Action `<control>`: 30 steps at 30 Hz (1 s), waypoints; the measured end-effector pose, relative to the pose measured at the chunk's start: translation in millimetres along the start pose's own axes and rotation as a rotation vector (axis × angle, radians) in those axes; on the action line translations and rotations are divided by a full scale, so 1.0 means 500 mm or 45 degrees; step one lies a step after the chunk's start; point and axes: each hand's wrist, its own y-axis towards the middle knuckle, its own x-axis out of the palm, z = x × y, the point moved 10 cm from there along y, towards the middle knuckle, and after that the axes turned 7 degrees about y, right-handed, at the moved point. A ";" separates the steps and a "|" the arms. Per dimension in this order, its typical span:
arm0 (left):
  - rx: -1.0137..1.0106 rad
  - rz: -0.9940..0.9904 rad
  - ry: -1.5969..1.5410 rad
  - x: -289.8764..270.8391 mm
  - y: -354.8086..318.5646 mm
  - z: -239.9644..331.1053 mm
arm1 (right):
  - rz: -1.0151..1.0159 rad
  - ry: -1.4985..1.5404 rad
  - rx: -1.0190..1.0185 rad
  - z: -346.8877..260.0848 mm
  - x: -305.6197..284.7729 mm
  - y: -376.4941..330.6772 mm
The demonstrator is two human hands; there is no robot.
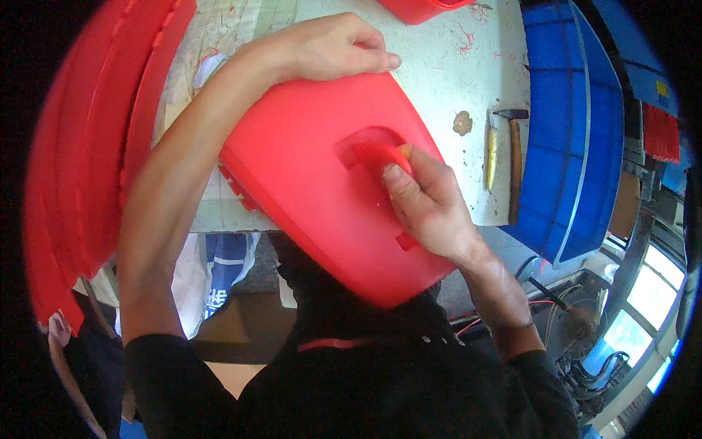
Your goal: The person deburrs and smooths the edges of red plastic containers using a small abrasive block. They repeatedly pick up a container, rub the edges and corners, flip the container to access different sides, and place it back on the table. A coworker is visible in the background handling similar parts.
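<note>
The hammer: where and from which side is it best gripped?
Probably low on the wooden handle, from the person's side: its free end points that way, the dark head lies farther off, and the yellow tool lies close along the left.

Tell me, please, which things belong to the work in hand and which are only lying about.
In the work: red plastic piece; right hand, on its handle; left hand, at its edge.

Seemingly lying about: hammer; slim yellow tool; blue crate.

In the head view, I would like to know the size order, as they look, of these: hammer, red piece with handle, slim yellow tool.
1. Red piece, by far
2. Hammer
3. Slim yellow tool, shorter than the hammer
</note>
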 end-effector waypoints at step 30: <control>-0.137 -0.123 -0.215 0.032 -0.007 0.001 | 0.243 -0.012 -0.115 -0.009 -0.057 -0.060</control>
